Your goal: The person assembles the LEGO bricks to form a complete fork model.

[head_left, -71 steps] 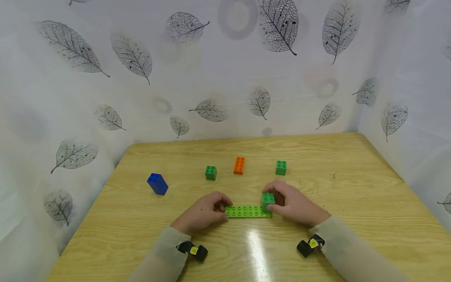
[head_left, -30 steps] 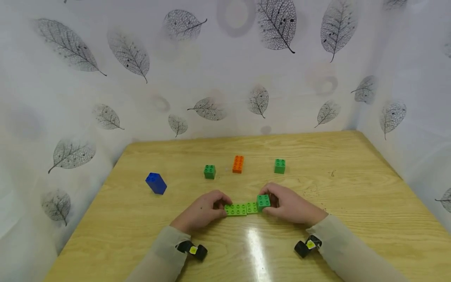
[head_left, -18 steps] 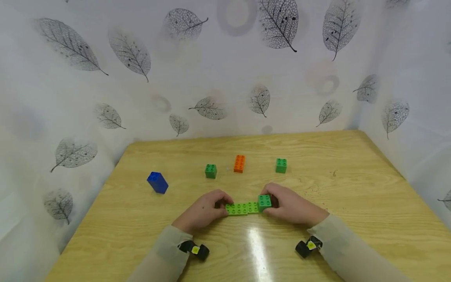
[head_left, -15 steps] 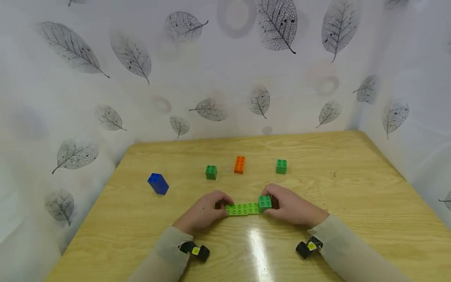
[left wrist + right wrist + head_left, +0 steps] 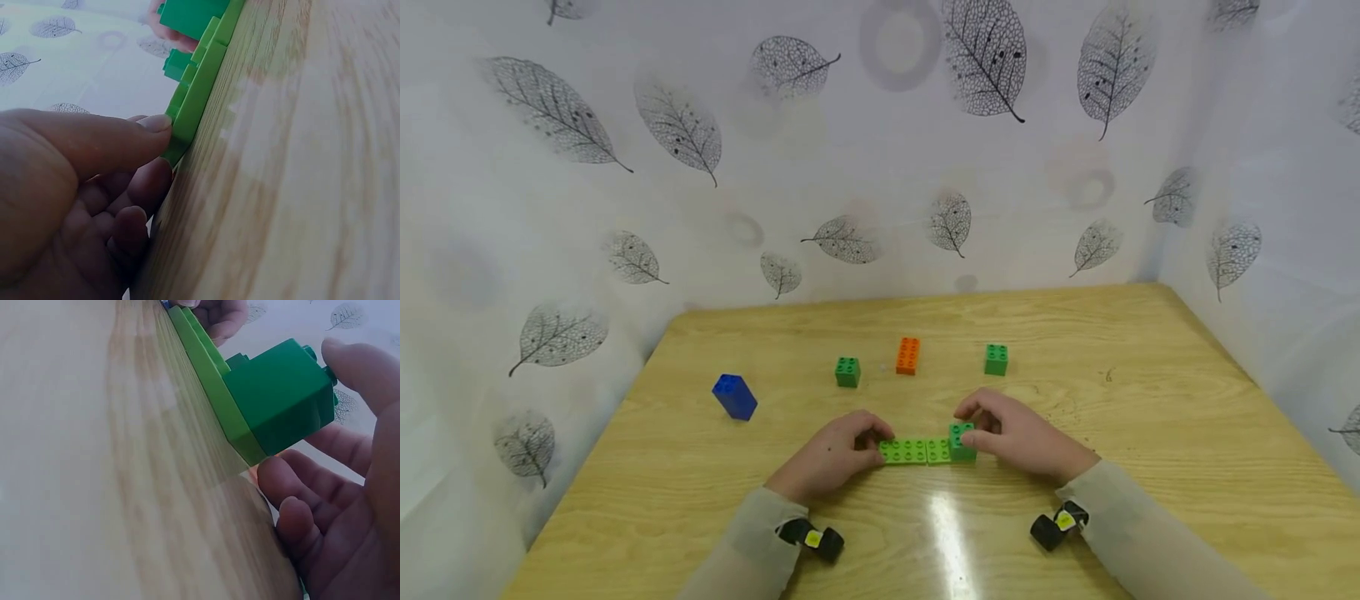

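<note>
In the head view, two flat lime-green building bricks (image 5: 903, 452) lie end to end on the table, their studs up. On the right end of the row sits a square green brick (image 5: 962, 445), flush with the end in the right wrist view. My left hand (image 5: 835, 450) pinches the row's left end between thumb and fingers. My right hand (image 5: 1015, 432) is at the green brick, its thumb (image 5: 359, 365) on the top studs. The other fingers are loosely bent behind the brick, not gripping it.
Farther back on the wooden table (image 5: 1150, 467) stand a tall blue brick (image 5: 735, 397), a green brick (image 5: 847, 372), an orange brick (image 5: 907, 356) and another green brick (image 5: 996, 359). A leaf-patterned curtain (image 5: 880, 150) hangs behind and at the sides.
The green brick, earlier gripped by the right hand, has come down onto the row's right end. The right thumb has moved from its side to its top. The left hand has stayed put.
</note>
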{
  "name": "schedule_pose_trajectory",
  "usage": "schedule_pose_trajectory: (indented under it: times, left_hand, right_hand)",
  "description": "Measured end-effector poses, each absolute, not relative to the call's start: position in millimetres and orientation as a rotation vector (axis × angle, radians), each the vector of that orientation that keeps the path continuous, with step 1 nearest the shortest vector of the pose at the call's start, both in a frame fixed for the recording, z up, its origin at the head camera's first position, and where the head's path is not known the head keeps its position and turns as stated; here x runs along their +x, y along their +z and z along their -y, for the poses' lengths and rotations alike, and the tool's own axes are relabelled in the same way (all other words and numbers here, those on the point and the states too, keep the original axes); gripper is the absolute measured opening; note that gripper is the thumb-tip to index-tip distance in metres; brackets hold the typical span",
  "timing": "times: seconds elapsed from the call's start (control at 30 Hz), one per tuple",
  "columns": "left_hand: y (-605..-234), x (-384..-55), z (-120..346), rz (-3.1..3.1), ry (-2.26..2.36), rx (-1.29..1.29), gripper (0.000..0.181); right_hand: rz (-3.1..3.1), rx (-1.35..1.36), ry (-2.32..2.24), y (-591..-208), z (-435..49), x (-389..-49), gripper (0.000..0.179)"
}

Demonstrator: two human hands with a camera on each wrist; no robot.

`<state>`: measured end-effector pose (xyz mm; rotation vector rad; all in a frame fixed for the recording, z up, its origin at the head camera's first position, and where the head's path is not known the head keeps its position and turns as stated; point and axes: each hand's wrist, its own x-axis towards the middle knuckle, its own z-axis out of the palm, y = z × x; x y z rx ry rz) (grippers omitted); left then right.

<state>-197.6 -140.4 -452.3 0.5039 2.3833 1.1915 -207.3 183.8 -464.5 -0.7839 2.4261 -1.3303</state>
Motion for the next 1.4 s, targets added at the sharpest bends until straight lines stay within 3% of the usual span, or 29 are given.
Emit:
schedule_pose_trajectory:
  times: [0.47,0.9,1.23,1.4]
  left_hand:
    - [-453.0,-197.3,141.8,-2.383,1.193,0.512,0.025]
    - [-455.7,-198.6,141.3,-2.365,1.197,0.511,0.025]
    - [-457.7,-199.8,141.3,-2.373,1.198,0.528,0.025]
    - [-457.9,-199.9,142.4,-2.373,1.201,0.528,0.025]
  right_hand:
    - [-2.449,-0.827,-1.295,-466.0,-183.2,-209.3,0.019]
    - [-2.815,-0.580,-1.405,-461.3,-198.9,-224.4,0.031]
    - [-2.899,-0.520,-1.220,-459.7,-213.2,-243.6,0.064]
    - [-2.864,-0.504,-1.175,-462.8,-212.9,-244.5,0.056]
